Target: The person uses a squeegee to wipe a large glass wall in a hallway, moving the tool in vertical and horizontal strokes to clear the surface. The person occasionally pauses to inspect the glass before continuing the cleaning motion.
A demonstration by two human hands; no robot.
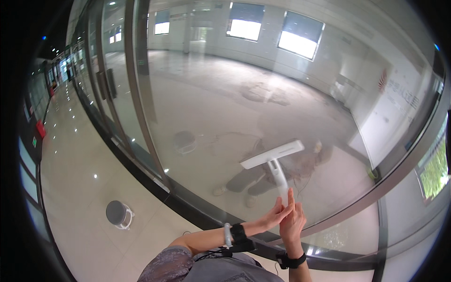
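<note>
A white window squeegee [273, 154] with a wide flat head is held up in front of a large glass pane [211, 116]. My right hand [293, 220] grips the lower end of its handle, one finger pointing up along it. Against that same handle end rests my left hand [276, 214], its fingers touching the right hand; how much of the handle it holds is hidden. The head tilts, its right end higher. Whether the blade touches the glass cannot be told. A faint reflection of the person shows in the pane.
A round stool [118, 214] with a grey top stands on the tiled floor at the lower left. A dark metal frame [190, 204] edges the glass at its foot. Door handles [106, 84] project at the left. A curved rail [338, 215] crosses at the right.
</note>
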